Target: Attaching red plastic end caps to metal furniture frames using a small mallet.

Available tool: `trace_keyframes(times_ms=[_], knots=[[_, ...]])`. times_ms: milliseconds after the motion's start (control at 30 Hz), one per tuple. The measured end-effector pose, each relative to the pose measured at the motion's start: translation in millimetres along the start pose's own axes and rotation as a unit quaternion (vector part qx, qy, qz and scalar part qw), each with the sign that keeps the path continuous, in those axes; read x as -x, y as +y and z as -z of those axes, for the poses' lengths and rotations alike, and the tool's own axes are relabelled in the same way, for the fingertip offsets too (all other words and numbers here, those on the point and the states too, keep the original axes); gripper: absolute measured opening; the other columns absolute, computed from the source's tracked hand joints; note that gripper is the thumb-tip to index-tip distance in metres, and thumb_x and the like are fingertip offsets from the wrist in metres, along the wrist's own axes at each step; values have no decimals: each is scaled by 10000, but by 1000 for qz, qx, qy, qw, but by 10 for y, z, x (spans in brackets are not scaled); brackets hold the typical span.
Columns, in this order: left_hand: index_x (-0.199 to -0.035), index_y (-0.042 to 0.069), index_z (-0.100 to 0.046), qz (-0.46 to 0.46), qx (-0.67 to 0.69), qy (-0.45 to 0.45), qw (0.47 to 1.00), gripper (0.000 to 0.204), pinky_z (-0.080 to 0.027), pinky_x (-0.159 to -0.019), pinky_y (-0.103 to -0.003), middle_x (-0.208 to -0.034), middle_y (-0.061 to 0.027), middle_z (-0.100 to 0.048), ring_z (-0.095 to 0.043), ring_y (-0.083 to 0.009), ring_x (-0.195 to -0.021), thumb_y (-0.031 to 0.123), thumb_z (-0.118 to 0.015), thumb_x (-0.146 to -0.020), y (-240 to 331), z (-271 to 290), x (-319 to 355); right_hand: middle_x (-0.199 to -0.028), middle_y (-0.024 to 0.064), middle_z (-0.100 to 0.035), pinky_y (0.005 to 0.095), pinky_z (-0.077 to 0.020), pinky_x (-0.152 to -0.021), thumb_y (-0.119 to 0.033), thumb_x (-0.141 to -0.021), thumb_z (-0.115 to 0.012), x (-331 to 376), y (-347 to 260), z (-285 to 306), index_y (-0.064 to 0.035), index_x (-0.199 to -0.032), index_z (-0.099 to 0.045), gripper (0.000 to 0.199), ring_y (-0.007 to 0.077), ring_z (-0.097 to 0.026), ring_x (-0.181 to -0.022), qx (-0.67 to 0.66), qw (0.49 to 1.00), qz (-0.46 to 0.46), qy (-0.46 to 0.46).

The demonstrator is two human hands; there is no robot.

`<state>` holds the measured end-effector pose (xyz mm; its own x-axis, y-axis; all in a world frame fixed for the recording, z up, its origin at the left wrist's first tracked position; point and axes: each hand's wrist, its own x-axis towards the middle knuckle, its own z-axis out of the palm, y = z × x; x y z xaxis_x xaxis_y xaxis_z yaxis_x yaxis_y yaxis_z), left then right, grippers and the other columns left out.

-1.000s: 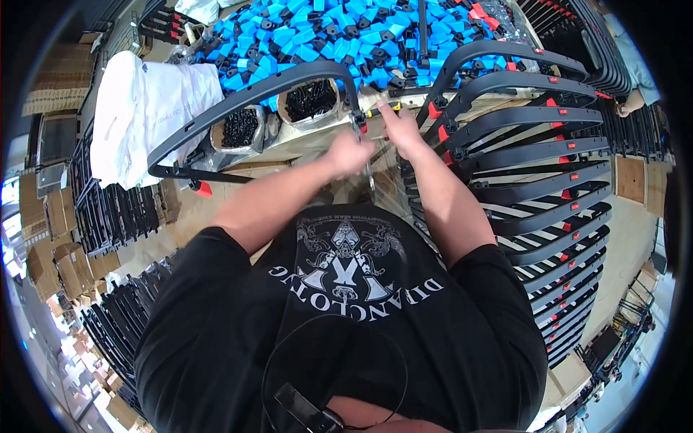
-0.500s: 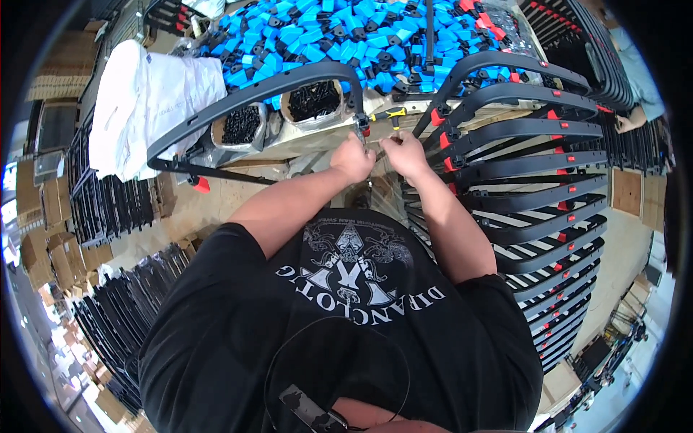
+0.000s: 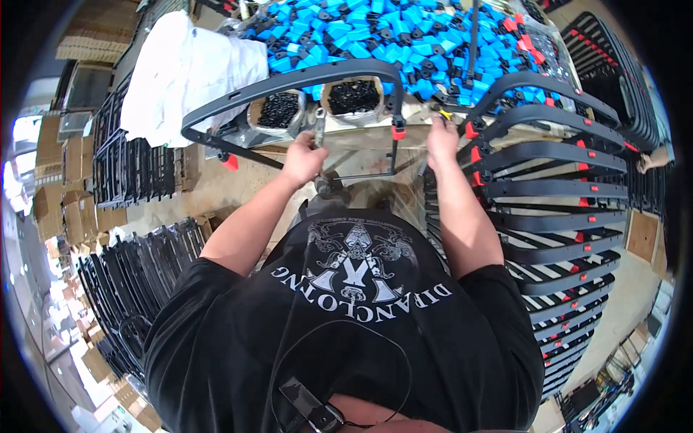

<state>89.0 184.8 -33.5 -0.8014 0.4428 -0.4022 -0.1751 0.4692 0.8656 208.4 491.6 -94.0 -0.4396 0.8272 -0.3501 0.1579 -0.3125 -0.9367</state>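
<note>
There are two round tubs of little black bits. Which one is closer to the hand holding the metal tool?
The left tub. It sits just above and left of the left hand gripping the metal tool; the right tub lies further off, nearer the blue clips.

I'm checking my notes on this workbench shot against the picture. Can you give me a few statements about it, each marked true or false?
1. The left hand holds a silvery tool at the dark curved frame. True.
2. The heap at the back of the bench is made of green parts. False: the small parts piled there are blue and black.
3. A stack of dark frames with red clips lies to the person's right. True.
4. The right hand rests in the person's lap. False: it is raised at the bench edge, beside the stack.
5. A white cloth lies on the left of the bench. True.
</note>
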Motion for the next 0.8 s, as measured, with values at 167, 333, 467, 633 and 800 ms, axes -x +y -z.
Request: trace_keyframes(times_ms=[167,333,467,633,800], knots=[[-1402,-59,-434,58,-19,110,992,627,-498,-463,-310,-753,-85,-623,-590,-154,-540,11,-679,-829,-219,813,-273,-847,20,-623,285,-435,-659,-175,-978,-614,294,58,156,22,-1180,-619,282,107,-549,-739,114,992,3,-57],[-1404,-43,-441,80,14,155,985,628,-549,-563,-333,-831,-115,-661,-641,-181,-627,85,-707,-851,-430,1244,-596,-820,24,-623,261,-481,-661,-84,-971,-560,1297,262,-30,26,-1439,-490,486,94,-568,-721,170,962,34,-210],[-1366,-27,-502,-50,-240,223,943,672,-570,-764,-368,-990,-162,-688,-703,-254,-866,227,-760,-800,-646,1441,-389,-1014,226,-720,391,-533,-828,-115,-908,-569,1608,310,-765,-5,-1484,-450,599,299,-708,-901,295,885,84,-351],[-1310,-47,-546,-4,-144,23,989,540,-557,-807,-344,-1008,-131,-710,-694,-202,-908,205,-724,-867,-1004,1692,283,-1200,272,-669,409,-490,-1004,-214,-894,-603,1624,-227,-2355,-10,-1473,-460,631,370,-651,-1132,412,838,72,-352],[-1253,-70,-593,11,-144,-84,986,471,-561,-804,-341,-991,-153,-724,-707,-204,-863,214,-699,-892,-1442,2258,632,-1227,276,-661,426,-488,-1021,-301,-905,-636,1748,-292,-2915,-6,-1428,-493,617,381,-635,-1186,538,786,34,-302]])
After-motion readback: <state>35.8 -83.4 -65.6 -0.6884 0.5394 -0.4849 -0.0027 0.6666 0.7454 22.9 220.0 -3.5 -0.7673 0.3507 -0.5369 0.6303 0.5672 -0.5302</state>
